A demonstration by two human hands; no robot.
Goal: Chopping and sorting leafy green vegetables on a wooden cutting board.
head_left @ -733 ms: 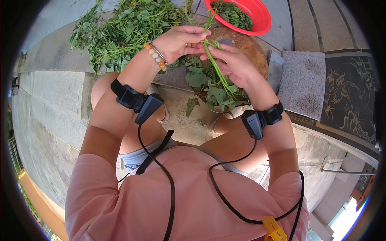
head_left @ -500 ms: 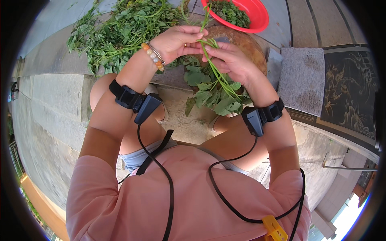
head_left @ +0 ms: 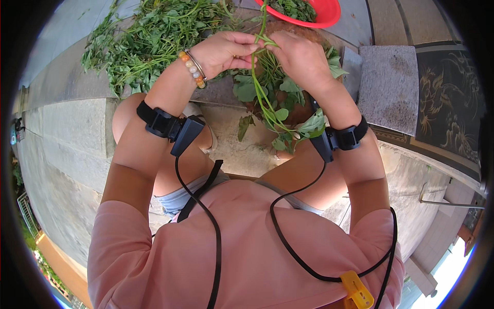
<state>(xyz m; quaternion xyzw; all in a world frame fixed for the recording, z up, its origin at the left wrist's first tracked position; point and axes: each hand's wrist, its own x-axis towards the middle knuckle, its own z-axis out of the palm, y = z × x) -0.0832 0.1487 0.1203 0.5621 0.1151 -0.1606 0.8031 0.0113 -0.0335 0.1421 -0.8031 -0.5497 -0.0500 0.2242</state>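
Note:
My left hand [head_left: 222,54] pinches leafy green stems [head_left: 263,98] between thumb and fingers, its palm side turned inward. Beside it, my right hand [head_left: 304,61] is closed on the same stems, back of the hand upward and fingertips mostly hidden. One stem end sticks up past the fingers. Below the hands the stems hang toward my lap, with broad leaves [head_left: 311,125] at their lower ends near my right forearm. More loose leaves [head_left: 248,88] lie beneath and between the hands.
A large heap of leafy greens [head_left: 164,44] lies at the far left. At the far right stands a red basin [head_left: 328,21] holding picked greens. Under the hands is a round brown wooden surface [head_left: 320,36]. A grey stone block [head_left: 388,92] and a dark engraved panel [head_left: 447,103] are farther right.
My right hand has turned from palm showing to back upward and shifted slightly away from me. The hanging stems have swung, their leafy ends now nearer my right forearm. My left hand keeps its pinch.

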